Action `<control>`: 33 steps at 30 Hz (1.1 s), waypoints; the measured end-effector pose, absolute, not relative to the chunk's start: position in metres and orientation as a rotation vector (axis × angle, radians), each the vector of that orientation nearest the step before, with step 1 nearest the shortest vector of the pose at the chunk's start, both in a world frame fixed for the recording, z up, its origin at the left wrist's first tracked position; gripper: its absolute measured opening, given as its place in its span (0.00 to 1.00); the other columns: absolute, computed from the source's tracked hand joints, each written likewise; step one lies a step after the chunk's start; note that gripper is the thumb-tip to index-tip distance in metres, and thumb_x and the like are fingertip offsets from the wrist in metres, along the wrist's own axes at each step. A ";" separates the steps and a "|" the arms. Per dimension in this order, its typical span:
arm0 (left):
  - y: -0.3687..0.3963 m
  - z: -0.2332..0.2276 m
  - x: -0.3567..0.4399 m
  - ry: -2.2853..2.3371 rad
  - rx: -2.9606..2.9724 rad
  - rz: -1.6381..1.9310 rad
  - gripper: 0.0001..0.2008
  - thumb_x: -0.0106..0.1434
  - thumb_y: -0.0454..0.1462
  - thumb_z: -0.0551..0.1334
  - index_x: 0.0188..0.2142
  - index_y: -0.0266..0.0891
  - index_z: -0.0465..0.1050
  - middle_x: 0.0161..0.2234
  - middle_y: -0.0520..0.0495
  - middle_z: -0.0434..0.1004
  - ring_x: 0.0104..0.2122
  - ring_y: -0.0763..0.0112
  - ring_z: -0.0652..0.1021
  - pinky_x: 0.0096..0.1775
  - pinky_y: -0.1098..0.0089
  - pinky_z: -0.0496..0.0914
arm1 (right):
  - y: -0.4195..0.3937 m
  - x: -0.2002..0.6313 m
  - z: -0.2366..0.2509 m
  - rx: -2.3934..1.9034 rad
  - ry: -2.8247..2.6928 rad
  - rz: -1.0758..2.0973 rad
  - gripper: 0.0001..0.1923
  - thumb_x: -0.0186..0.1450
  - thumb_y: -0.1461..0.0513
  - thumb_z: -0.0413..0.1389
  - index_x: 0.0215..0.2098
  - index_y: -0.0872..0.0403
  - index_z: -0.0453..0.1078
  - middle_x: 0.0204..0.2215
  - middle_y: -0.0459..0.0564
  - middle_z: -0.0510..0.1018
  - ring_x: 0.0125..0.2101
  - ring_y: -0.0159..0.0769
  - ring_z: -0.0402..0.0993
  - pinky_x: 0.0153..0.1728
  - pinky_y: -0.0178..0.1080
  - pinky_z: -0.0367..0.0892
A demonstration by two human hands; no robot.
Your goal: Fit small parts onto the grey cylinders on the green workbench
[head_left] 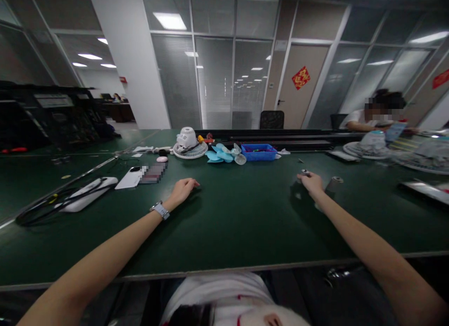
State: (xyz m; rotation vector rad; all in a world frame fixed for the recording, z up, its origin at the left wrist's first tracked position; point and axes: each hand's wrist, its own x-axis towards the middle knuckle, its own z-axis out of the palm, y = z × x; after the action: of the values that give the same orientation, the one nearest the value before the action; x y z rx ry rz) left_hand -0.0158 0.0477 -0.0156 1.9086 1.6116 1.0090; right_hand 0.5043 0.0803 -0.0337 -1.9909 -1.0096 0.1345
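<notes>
One small metallic piece [304, 172]: right of centre in the frame, pinched at the fingertips of the right hand; too small on my feed for me to say what it is.
Right hand [313, 183]: narrow, thumb and fingers closed about that piece, its forearm running in from the lower right corner.
Grey cylinder [334, 184]: on the green tabletop [242, 218], just to the right of the right hand.
Left hand [182, 189]: left of centre, low at the tabletop, fingers together and half bent; I cannot tell whether they grip anything. A pale-strapped watch [162, 210] circles the wrist.
Blue tray [260, 155]: middle of the frame, toward the far side of the table, with dark contents I cannot make out.
Light-blue fan blades [220, 154]: just left of the blue tray.
White fan [187, 138]: left of the blades, its housing sitting on a round grille.
White phone [128, 178]: left of the left hand, beside a flat item that reaches me blurred.
White slab [87, 197]: farther left, a black cable [38, 217] looping over it and onto the table.
Co-worker [361, 122]: right side of the frame, above mid-height, bent over the table behind bagged parts [372, 142].
Red diamond sign [300, 78]: upper right, on a pale door [298, 106].
</notes>
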 end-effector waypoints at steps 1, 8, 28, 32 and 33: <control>0.046 -0.014 -0.015 1.608 1.905 1.027 0.23 0.61 0.47 0.49 0.34 0.37 0.79 0.31 0.45 0.81 0.38 0.57 0.79 0.39 0.65 0.70 | 0.078 0.493 -0.031 -1.969 -1.066 0.142 0.16 0.56 0.53 0.60 0.38 0.55 0.76 0.34 0.56 0.80 0.34 0.46 0.76 0.37 0.45 0.68; 0.020 -0.001 0.005 1.355 2.217 1.180 0.21 0.65 0.43 0.49 0.18 0.42 0.65 0.47 0.45 0.80 0.49 0.59 0.75 0.52 0.62 0.67 | 0.049 0.332 -0.029 -1.330 -1.704 0.656 0.18 0.60 0.53 0.62 0.44 0.56 0.75 0.37 0.53 0.81 0.33 0.39 0.76 0.39 0.43 0.71; -0.005 0.007 0.052 1.051 2.093 1.278 0.14 0.64 0.45 0.62 0.46 0.42 0.75 0.45 0.45 0.82 0.46 0.62 0.80 0.51 0.61 0.72 | -0.002 0.238 -0.028 -0.983 -2.021 0.745 0.17 0.61 0.54 0.63 0.44 0.55 0.73 0.35 0.48 0.79 0.35 0.37 0.75 0.38 0.39 0.68; 0.000 0.006 0.037 1.072 1.991 1.294 0.17 0.64 0.46 0.62 0.48 0.41 0.73 0.47 0.43 0.81 0.47 0.61 0.81 0.52 0.61 0.72 | -0.004 0.238 -0.027 -0.987 -2.026 0.726 0.21 0.60 0.54 0.64 0.49 0.53 0.72 0.39 0.49 0.80 0.37 0.37 0.75 0.40 0.40 0.69; 0.003 0.002 0.031 1.086 2.003 1.249 0.17 0.63 0.46 0.62 0.49 0.42 0.72 0.47 0.43 0.81 0.47 0.60 0.80 0.53 0.60 0.72 | -0.004 0.239 -0.026 -0.987 -2.029 0.714 0.22 0.60 0.54 0.64 0.50 0.53 0.72 0.41 0.49 0.80 0.38 0.38 0.75 0.41 0.40 0.69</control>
State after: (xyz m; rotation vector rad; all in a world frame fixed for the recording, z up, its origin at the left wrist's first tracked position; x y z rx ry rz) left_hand 0.0307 0.0028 0.0025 2.0034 1.0856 1.2493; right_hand 0.2389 -0.0041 -0.0263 -0.9867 -2.0288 0.7140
